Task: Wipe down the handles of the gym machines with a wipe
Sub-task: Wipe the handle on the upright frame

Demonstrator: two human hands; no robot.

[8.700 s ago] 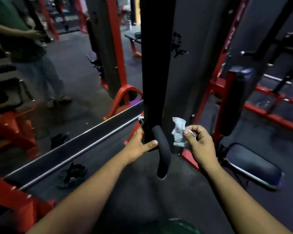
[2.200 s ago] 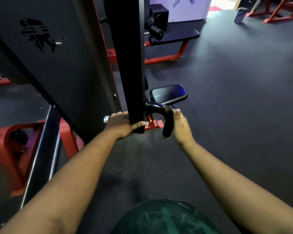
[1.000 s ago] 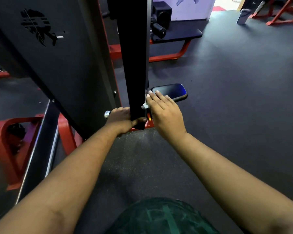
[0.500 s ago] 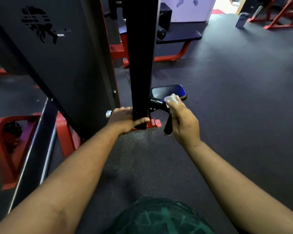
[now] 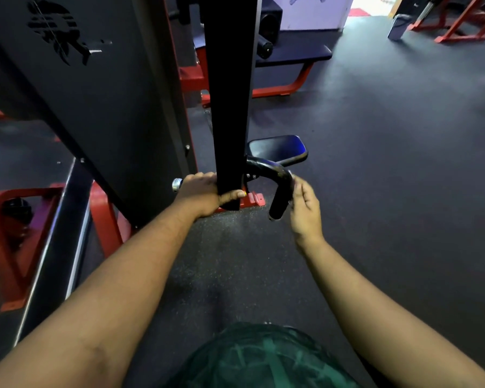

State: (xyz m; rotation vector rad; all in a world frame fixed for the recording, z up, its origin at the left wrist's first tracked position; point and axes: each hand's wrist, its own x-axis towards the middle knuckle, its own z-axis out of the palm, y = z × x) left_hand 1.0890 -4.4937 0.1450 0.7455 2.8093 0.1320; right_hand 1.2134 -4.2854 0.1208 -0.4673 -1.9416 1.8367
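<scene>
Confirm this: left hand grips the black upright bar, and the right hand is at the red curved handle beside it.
Wrong colour. The head view shows the curved handle is black, not red. The rest stands: left hand grips the black upright bar, right hand is at the handle.

Single head-worn wide-angle view, facing forward and steeply down, close above both forearms, black upright bar (image 5: 228,93) just ahead, gym floor (image 5: 389,163) beyond
</scene>
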